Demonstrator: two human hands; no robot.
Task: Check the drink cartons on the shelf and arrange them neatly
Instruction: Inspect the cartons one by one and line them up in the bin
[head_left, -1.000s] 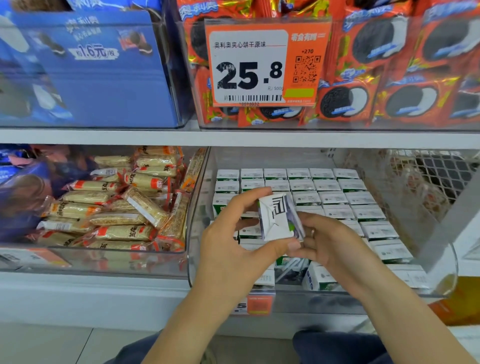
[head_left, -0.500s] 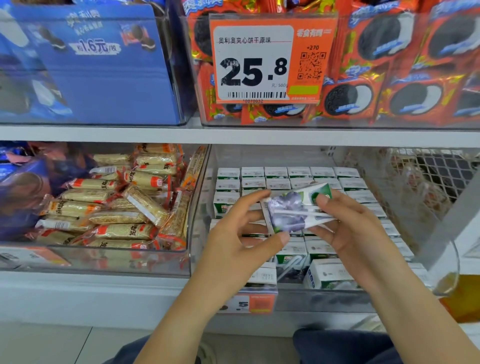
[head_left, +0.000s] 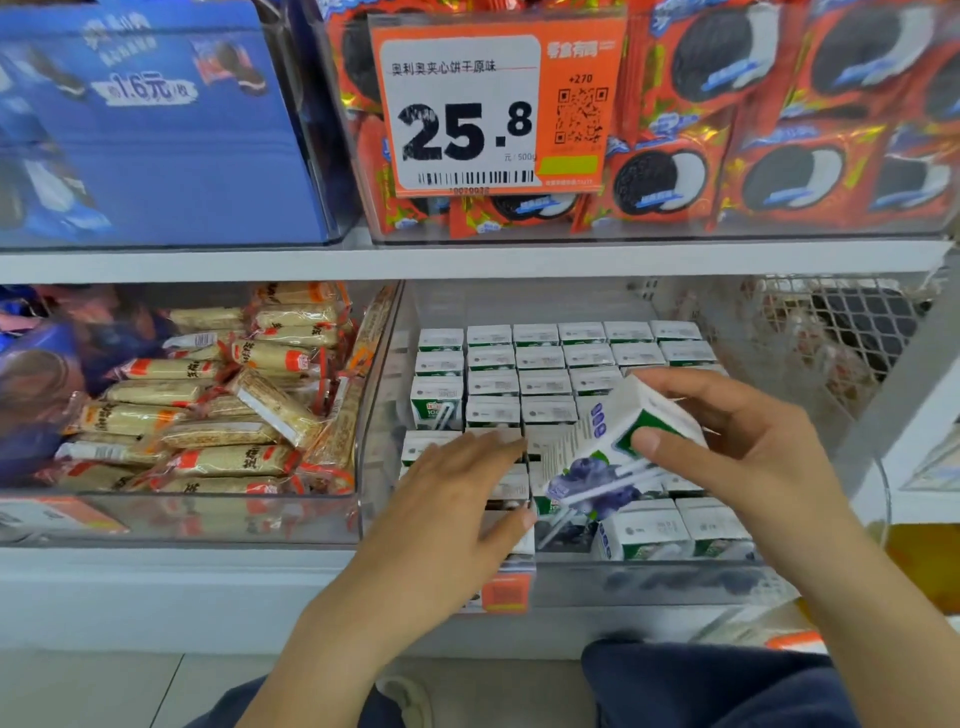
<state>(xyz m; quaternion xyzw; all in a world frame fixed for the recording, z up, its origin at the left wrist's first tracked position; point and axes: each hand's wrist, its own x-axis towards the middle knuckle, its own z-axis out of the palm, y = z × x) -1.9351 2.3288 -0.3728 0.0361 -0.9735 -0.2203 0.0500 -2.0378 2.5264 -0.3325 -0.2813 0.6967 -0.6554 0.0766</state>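
Clear plastic walled the bin (head_left: 382, 415) on the lower shelf, where rows of white drink cartons (head_left: 540, 385) stood upright. Half a second before, both hands had held one carton; now the left hand (head_left: 447, 509) had let go and reached, fingers straight, onto the front cartons. The right hand (head_left: 727, 447) alone pinched the tilted blueberry carton (head_left: 608, 447) above the rows. Inspection was probably over, and a slot was being readied.

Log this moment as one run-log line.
phase: checking carton | right hand: grips tilted blueberry carton above bin | left hand: open, over front cartons | clear bin: rows upright behind
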